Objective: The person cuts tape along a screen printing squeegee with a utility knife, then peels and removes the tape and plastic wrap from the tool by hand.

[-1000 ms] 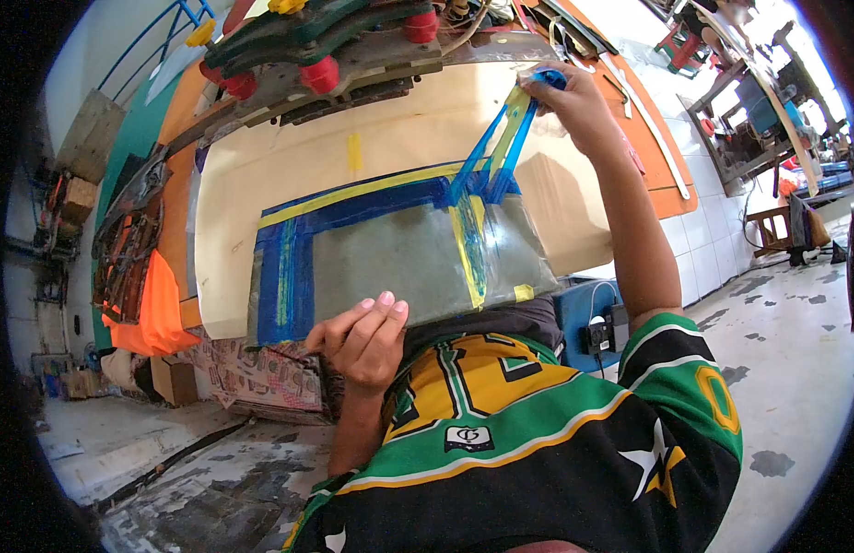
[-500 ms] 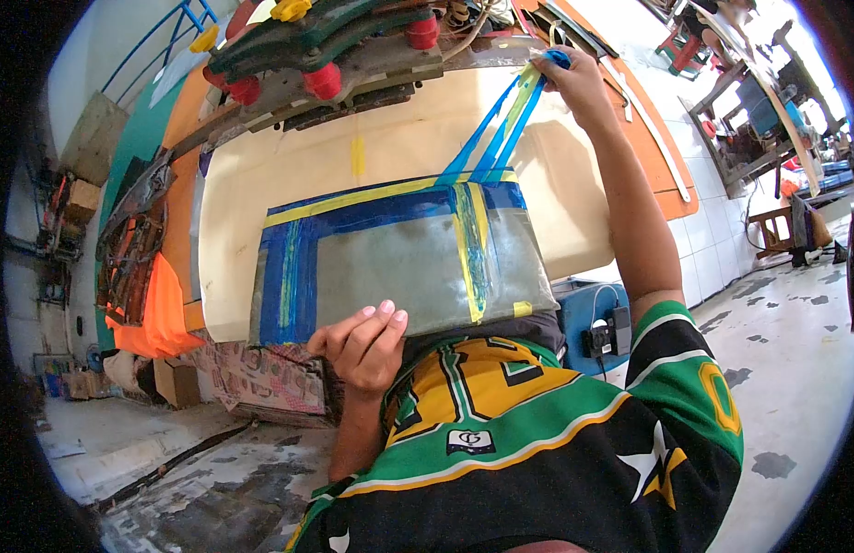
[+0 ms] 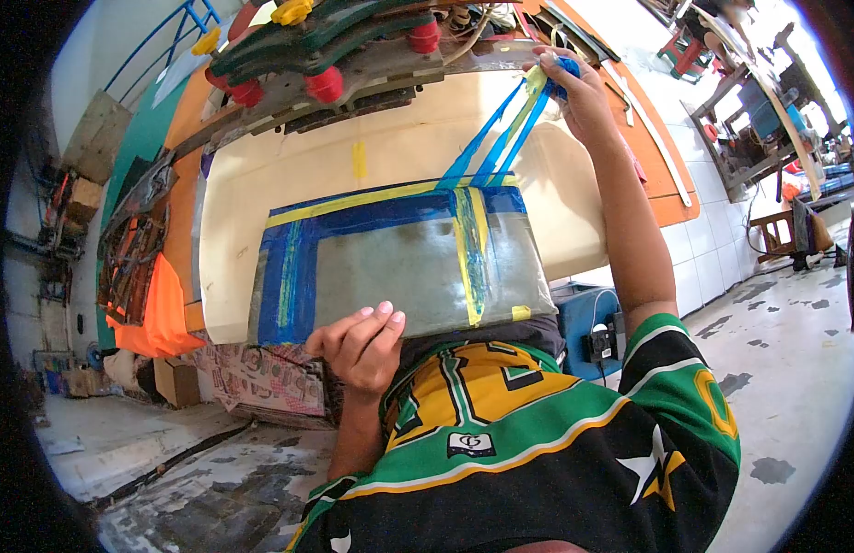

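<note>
Peeling seems in hand: upper right, the right hand pinches one crumpled blue-and-yellow tape wad, three taut strands running to one flat grey rectangular panel at centre. The left hand curls at its lower edge, clamping or not, I cannot tell; further pulling calls for bracing.

Work surface from above: orange tabletop, exposed at L & R margins, mostly covered by lg. cream sheet w/ short yellow tape strip stuck on it. Grey panel w/ blue & yellow tape overlaps sheet's near part; extent of contact unclear. Far side: green frame w/ red knobs, base contact hidden. L margin: heap of dark items, orange cloth hanging adj. R margin: long white strip, flat
</note>
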`<state>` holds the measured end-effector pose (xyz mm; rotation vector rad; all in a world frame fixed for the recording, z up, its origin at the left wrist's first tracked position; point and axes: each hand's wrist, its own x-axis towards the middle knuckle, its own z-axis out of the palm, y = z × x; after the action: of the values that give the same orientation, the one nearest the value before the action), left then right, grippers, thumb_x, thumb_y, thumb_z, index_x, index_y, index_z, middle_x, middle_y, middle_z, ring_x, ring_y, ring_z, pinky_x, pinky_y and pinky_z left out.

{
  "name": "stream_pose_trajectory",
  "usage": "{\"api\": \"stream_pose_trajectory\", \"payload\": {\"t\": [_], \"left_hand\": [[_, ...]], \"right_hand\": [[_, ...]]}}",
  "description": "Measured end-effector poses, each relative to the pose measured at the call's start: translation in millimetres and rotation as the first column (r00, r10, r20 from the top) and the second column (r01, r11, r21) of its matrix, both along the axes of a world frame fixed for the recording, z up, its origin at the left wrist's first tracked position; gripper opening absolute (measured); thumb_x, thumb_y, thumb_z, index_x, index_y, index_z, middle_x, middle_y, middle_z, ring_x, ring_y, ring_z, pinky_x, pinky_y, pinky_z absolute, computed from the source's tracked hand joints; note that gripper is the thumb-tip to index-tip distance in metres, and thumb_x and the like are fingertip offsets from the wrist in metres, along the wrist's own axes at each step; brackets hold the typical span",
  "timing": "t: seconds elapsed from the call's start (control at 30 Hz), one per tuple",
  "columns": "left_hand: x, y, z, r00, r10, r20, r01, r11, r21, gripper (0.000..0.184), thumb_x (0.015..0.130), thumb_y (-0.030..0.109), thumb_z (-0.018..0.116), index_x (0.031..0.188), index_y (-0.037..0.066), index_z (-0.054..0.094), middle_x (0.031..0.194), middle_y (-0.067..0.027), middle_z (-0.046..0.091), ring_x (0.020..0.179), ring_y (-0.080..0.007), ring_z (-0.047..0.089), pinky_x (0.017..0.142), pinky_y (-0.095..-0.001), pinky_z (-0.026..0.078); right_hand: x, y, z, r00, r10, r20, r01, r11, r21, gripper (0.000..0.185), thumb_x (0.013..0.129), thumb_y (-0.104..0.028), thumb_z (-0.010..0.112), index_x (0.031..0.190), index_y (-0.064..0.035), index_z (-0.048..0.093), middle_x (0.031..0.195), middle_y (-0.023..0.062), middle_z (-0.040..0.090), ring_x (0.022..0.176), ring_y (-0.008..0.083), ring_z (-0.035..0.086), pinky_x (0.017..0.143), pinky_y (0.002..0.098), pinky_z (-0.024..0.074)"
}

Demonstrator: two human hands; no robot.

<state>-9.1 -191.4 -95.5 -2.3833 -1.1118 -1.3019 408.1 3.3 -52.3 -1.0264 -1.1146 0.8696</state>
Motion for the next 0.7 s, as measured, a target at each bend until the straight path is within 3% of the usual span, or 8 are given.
{"api": "stream_pose_trajectory", "payload": {"t": [0.07, 0.17, 0.3, 0.5, 0.57, 0.63, 0.67, 0.7], "left_hand": [[0.3, 5.4, 3.6, 1.0, 0.004, -0.007, -0.004, 0.999, 0.047, 0.021, 0.078, 0.009, 0.08, 0.095, 0.021, 0.077, 0.104, 0.0055, 0.076, 0.094, -0.0172, 0.066, 0.092, -0.0369, 0.041], [-2.6, 17.8, 7.1, 0.999, -0.021, 0.024, 0.021, 1.0, -0.012, 0.023, 0.076, 0.009, 0.084, 0.095, 0.021, 0.078, 0.104, 0.0086, 0.074, 0.096, -0.0144, 0.064, 0.092, -0.0362, 0.035], [-1.6, 33.1, 9.7, 0.997, -0.047, 0.064, 0.051, 0.996, -0.068, 0.024, 0.075, 0.008, 0.084, 0.096, 0.02, 0.078, 0.105, 0.007, 0.074, 0.097, -0.0168, 0.065, 0.092, -0.0374, 0.037], [6.7, 45.9, 13.1, 0.994, -0.066, 0.085, 0.077, 0.99, -0.122, 0.028, 0.071, 0.006, 0.083, 0.096, 0.017, 0.076, 0.107, 0.003, 0.075, 0.1, -0.0224, 0.066, 0.097, -0.0396, 0.04], [6.2, 50.2, 15.4, 0.994, -0.073, 0.079, 0.084, 0.987, -0.137, 0.029, 0.071, 0.01, 0.085, 0.098, 0.019, 0.076, 0.109, 0.0052, 0.074, 0.102, -0.0206, 0.065, 0.096, -0.0387, 0.039], [2.4, 52.2, 17.7, 0.994, -0.082, 0.072, 0.093, 0.984, -0.152, 0.031, 0.071, 0.013, 0.087, 0.099, 0.02, 0.077, 0.11, 0.0075, 0.073, 0.104, -0.0188, 0.065, 0.095, -0.0378, 0.037], [-0.4, 52.1, 18.6, 0.994, -0.103, 0.041, 0.108, 0.978, -0.18, 0.034, 0.071, 0.016, 0.088, 0.103, 0.021, 0.076, 0.114, 0.0069, 0.073, 0.106, -0.0192, 0.064, 0.095, -0.0385, 0.037], [-2.6, 51.8, 19.6, 0.992, -0.124, 0.011, 0.124, 0.97, -0.208, 0.037, 0.071, 0.018, 0.088, 0.106, 0.021, 0.075, 0.117, 0.0062, 0.072, 0.108, -0.0197, 0.063, 0.096, -0.0393, 0.037]], "right_hand": [[4.7, 0.6, -1.8, 0.999, -0.022, 0.038, 0.022, 1.0, -0.017, 0.039, 0.1, -0.025, 0.07, 0.127, 0.0013, 0.064, 0.109, 0.0152, 0.073, 0.103, 0.019, 0.069, 0.095, 0.0322, 0.0542], [12.2, 5.5, -6.1, 0.984, -0.015, 0.179, 0.016, 1.0, 0.0, 0.04, 0.099, -0.027, 0.071, 0.126, 0.0018, 0.065, 0.11, 0.0147, 0.073, 0.104, 0.019, 0.069, 0.095, 0.0321, 0.0542], [7.3, -0.2, 2.4, 0.999, 0.001, -0.047, 0.0, 1.0, 0.023, 0.036, 0.098, -0.022, 0.068, 0.123, 0.003, 0.067, 0.104, 0.0113, 0.073, 0.095, 0.018, 0.068, 0.088, 0.0309, 0.0532], [11.0, -2.9, 8.5, 0.774, 0.223, -0.592, -0.198, 0.974, 0.109, 0.057, 0.094, -0.009, 0.057, 0.146, 0.0077, 0.04, 0.133, 0.025, 0.062, 0.117, 0.0355, 0.067, 0.111, 0.0485, 0.0516], [13.5, -2.0, 7.3, 0.734, 0.246, -0.634, -0.215, 0.968, 0.127, 0.059, 0.093, -0.006, 0.054, 0.147, 0.0066, 0.036, 0.13, 0.0236, 0.061, 0.111, 0.0364, 0.068, 0.113, 0.0535, 0.0498], [14.7, 1.0, 6.3, 0.567, 0.397, -0.722, -0.324, 0.913, 0.247, 0.032, 0.092, -0.001, 0.053, 0.123, 0.0027, 0.05, 0.108, 0.0156, 0.061, 0.101, 0.0271, 0.068, 0.114, 0.0502, 0.0495], [17.2, -1.4, 5.5, 0.568, 0.359, -0.74, -0.309, 0.927, 0.212, 0.021, 0.091, 0.0, 0.049, 0.112, -0.0004, 0.049, 0.094, 0.0098, 0.053, 0.08, 0.0195, 0.061, 0.099, 0.0404, 0.0566], [19.0, -0.8, 3.5, 0.569, 0.359, -0.74, -0.307, 0.927, 0.214, 0.021, 0.091, 0.0, 0.049, 0.112, -0.0004, 0.049, 0.094, 0.0098, 0.053, 0.08, 0.0195, 0.061, 0.099, 0.0404, 0.0566]]}}
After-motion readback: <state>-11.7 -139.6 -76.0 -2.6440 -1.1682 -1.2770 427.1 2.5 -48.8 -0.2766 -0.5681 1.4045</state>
